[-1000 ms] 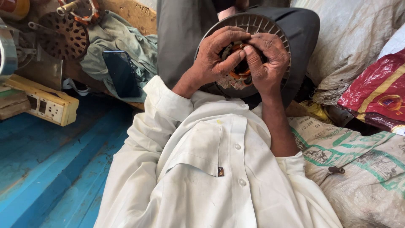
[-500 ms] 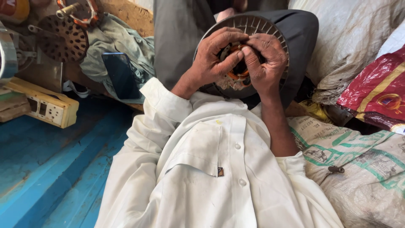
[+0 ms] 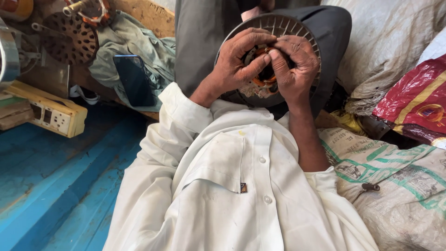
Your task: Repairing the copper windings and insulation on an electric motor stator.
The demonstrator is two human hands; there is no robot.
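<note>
A round grey metal motor housing (image 3: 297,29) with radial fins rests against my dark-trousered legs. Copper-coloured windings (image 3: 263,79) show in its centre. My left hand (image 3: 241,60) lies over the housing's left side, its fingers curled into the middle on the windings. My right hand (image 3: 293,65) presses on the right side, fingers bent inward and meeting the left thumb at the centre. Both hands cover much of the windings. My white shirt fills the lower middle of the view.
A dark phone (image 3: 134,80) lies on a green cloth (image 3: 153,51) at the left. A yellow switchboard box (image 3: 49,111) sits on the blue floor (image 3: 55,186). Perforated metal discs (image 3: 69,39) stand behind. Printed sacks (image 3: 395,176) and a red bag (image 3: 413,102) lie at the right.
The hands stay on the housing; the fingers have shifted slightly at the centre of the windings. The view has moved a little.
</note>
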